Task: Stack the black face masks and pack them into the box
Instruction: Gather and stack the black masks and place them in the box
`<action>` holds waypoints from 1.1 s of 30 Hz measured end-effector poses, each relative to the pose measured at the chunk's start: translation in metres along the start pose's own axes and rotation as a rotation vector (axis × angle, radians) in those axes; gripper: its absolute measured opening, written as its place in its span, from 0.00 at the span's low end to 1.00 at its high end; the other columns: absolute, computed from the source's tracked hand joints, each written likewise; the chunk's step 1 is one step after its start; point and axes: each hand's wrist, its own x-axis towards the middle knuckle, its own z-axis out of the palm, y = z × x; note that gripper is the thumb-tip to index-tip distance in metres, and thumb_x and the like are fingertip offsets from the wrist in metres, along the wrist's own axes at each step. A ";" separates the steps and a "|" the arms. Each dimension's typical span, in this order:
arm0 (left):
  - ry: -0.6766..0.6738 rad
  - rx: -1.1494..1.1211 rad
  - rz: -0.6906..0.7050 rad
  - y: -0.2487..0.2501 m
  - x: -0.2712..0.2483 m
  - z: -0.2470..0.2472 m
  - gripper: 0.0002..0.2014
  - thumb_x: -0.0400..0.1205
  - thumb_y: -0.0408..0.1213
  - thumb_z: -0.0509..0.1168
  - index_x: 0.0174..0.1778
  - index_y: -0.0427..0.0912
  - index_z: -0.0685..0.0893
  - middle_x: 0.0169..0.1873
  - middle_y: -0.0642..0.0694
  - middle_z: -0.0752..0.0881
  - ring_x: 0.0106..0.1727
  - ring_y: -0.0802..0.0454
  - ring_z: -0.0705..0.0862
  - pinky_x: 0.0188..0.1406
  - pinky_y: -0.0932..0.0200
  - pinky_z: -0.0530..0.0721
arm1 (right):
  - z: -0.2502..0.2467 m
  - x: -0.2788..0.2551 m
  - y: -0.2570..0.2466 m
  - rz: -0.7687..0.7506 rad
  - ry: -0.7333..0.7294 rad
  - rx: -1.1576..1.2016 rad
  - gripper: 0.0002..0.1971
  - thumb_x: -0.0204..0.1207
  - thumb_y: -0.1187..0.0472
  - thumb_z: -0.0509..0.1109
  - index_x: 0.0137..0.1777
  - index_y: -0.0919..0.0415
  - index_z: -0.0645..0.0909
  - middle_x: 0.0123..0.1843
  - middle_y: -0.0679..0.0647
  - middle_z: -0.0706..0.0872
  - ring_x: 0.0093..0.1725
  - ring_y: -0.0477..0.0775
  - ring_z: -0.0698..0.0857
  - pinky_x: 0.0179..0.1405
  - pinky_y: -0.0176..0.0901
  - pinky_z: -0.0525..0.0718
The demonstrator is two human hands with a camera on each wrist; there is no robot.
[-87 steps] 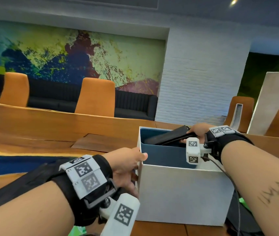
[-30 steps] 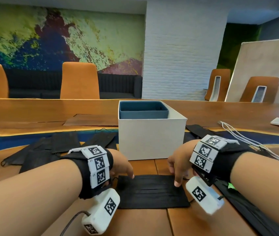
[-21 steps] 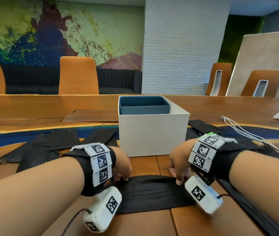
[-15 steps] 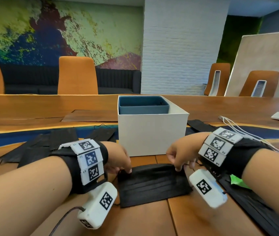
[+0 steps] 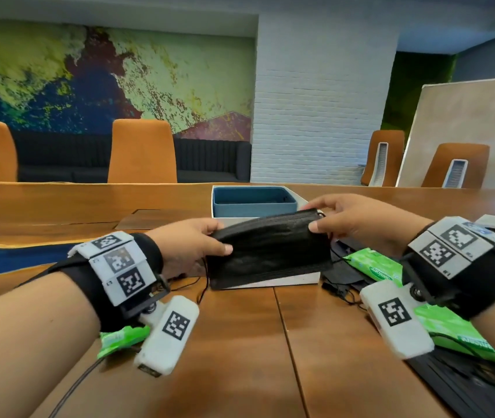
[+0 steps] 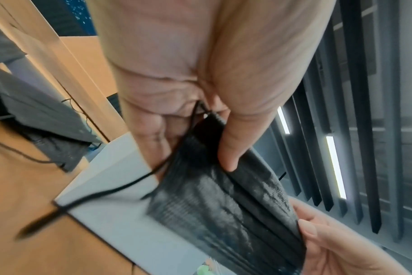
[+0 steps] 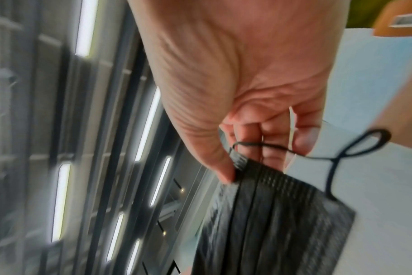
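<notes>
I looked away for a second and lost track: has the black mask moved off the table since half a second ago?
Yes. The black mask has gone up and away from the person: it lay on the table before the white box, and now both hands hold it in front of the box's wall.

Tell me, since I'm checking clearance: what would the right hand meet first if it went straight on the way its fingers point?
Probably the left hand: the right hand points leftward along the black mask both pinch. Depth unclear.

Black pleated mask (image 5: 270,251), white box (image 5: 288,280), blue-lined
</notes>
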 end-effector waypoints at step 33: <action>0.154 -0.385 -0.133 -0.005 0.082 -0.022 0.23 0.87 0.34 0.56 0.78 0.50 0.63 0.69 0.37 0.73 0.66 0.38 0.77 0.64 0.29 0.77 | -0.054 0.151 -0.016 0.236 0.504 0.824 0.09 0.86 0.65 0.57 0.45 0.69 0.73 0.41 0.63 0.83 0.40 0.57 0.84 0.37 0.48 0.89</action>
